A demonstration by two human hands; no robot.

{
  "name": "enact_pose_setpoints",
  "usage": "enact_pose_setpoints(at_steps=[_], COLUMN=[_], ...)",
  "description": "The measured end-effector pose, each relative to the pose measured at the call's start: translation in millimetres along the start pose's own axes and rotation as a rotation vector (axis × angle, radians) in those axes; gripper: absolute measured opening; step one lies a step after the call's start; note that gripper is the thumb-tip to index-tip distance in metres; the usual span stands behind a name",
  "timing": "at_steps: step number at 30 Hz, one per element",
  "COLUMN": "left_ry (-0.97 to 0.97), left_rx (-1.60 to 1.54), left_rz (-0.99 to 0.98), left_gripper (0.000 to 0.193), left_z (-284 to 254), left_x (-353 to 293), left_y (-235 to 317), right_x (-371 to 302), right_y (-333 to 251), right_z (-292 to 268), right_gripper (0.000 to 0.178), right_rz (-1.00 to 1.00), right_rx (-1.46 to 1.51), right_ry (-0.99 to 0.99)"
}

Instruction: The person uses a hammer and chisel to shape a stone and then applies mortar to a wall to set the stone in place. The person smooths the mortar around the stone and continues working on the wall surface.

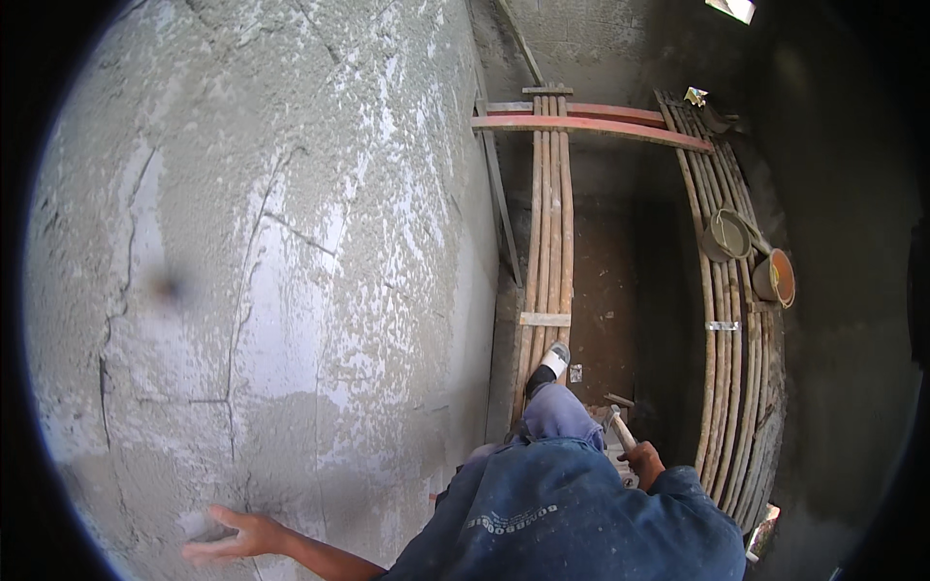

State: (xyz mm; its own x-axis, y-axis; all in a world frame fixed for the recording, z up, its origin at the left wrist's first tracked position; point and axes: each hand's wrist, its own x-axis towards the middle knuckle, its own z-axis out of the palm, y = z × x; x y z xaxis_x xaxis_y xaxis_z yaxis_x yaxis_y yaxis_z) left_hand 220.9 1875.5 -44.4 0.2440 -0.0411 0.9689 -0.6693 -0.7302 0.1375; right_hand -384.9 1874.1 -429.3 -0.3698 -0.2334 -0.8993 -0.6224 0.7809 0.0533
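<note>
My left hand point(229, 535) reaches out to the rough grey plastered wall point(281, 320), with its thumb and fingers spread and nothing in it. It is beside or against the lower part of the wall; contact cannot be made out. My right hand point(643, 461), low at my right side, is closed around the handle of a hammer point(622, 428). The hammer's small grey head points up and away from me. Long cracks or joint lines and pale, thinly covered patches run across the wall.
One foot point(552, 360) is on a narrow walkway of poles point(549, 223). Red beams point(601, 126) cross at its far end. To the right, a second pole walkway point(719, 387) carries a grey bucket point(725, 235) and an orange bucket point(775, 278). A brown floor point(599, 281) lies below, between the walkways.
</note>
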Motion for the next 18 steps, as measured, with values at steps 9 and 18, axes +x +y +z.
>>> enact_pose_setpoints(at_steps=[9,18], left_ry=[-0.263,-0.076], left_rx=[-0.5,-0.061], left_rz=[0.39,0.263], left_gripper=[0.077,0.085], left_z=[136,251], left_x=[-11,-1], left_y=[284,306], right_x=[55,54], right_y=[-90,-118], right_z=[-97,-159], right_gripper=[0.051,0.049], right_rz=[-0.121,-0.051], right_rx=[0.08,0.173], right_ry=[0.113,0.163])
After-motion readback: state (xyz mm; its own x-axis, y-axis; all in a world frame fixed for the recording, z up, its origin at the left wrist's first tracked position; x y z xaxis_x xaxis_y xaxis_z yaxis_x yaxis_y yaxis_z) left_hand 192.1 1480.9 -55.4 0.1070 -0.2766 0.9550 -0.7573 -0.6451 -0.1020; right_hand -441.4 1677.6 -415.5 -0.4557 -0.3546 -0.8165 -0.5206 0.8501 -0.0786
